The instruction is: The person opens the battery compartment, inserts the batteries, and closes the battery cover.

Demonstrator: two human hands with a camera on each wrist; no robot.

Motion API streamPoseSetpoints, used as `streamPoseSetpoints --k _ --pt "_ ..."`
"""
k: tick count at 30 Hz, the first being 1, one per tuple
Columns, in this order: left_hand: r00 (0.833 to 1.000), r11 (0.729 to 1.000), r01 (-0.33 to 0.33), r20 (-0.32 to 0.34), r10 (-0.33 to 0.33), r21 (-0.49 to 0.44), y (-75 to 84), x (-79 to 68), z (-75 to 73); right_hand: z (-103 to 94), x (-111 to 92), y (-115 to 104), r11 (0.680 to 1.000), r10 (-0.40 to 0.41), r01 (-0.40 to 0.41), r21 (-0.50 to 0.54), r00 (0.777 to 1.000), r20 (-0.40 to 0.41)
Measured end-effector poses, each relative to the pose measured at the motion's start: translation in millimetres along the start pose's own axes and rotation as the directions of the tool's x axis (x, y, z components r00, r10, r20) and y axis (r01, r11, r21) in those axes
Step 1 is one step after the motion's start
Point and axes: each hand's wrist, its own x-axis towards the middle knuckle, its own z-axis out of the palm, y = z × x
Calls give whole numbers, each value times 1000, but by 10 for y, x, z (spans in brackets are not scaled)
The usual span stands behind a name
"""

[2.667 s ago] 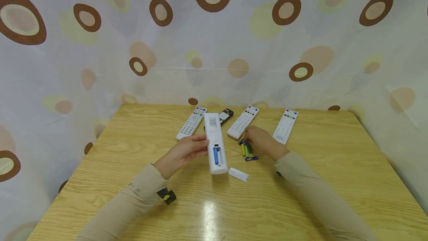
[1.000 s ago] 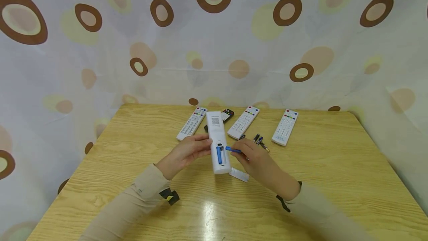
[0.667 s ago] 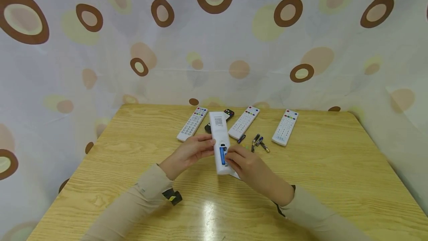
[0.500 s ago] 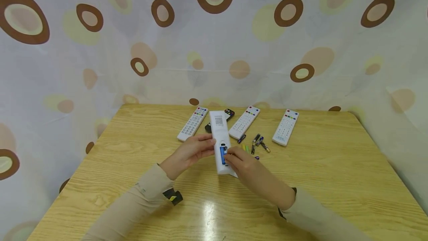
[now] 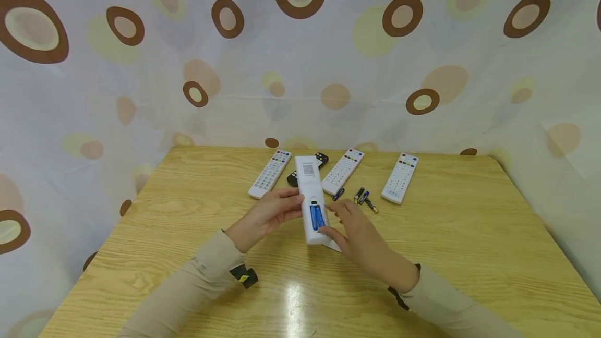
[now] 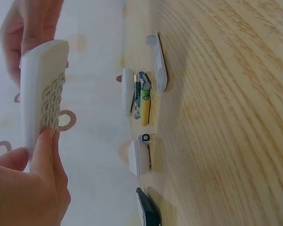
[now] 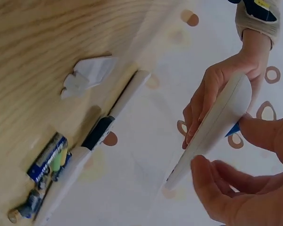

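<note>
My left hand (image 5: 264, 215) grips the edge of a white remote control (image 5: 309, 181), held above the table with its back facing up. In the left wrist view, fingertips lie against its keypad side (image 6: 52, 106). Two blue batteries (image 5: 316, 217) lie side by side in its open compartment, the right one slightly slanted. At the remote's right edge is my right hand (image 5: 366, 241), thumb at the slanted battery's lower end. In the right wrist view, its thumb touches the blue battery (image 7: 233, 130) and a bent index finger touches the remote's side. The battery cover (image 5: 333, 245) lies below, partly hidden.
Behind lie a left white remote (image 5: 269, 173), a black remote (image 5: 292, 179), a middle white remote (image 5: 344, 171) and a right white remote (image 5: 400, 178). Several loose batteries (image 5: 363, 197) lie near the middle one, including a yellow battery (image 6: 145, 111). A patterned cloth (image 5: 300, 67) hangs behind the table.
My right hand took a blue battery from the table pile and brought it into the remote's compartment. Its fingers have since spread from the battery. The left hand and remote shifted slightly right.
</note>
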Motion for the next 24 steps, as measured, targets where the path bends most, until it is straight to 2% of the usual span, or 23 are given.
streamPoseSetpoints --k 2,4,6,11,17,21,24 --pt "1000 1000 4 -15 -4 -11 1 0 3 -14 9 30 976 176 -185 118 981 81" --pt "1000 1000 2 -19 -3 -14 0 6 6 -27 27 76 907 307 -343 243 935 176" --pt "1000 1000 5 -27 -5 -14 -5 15 11 -33 44 128 839 362 -431 331 898 252" --pt "999 1000 2 -37 -3 -6 -17 27 23 -25 62 202 738 416 -526 424 848 327" --pt "1000 999 -16 -15 17 29 -8 12 54 -30 86 213 595 514 -635 493 772 374" --pt "1000 999 -11 -26 12 31 0 5 73 -31 104 202 541 522 -647 537 759 389" --pt "999 1000 -6 -37 7 27 3 1 78 -27 111 201 529 515 -640 557 764 389"
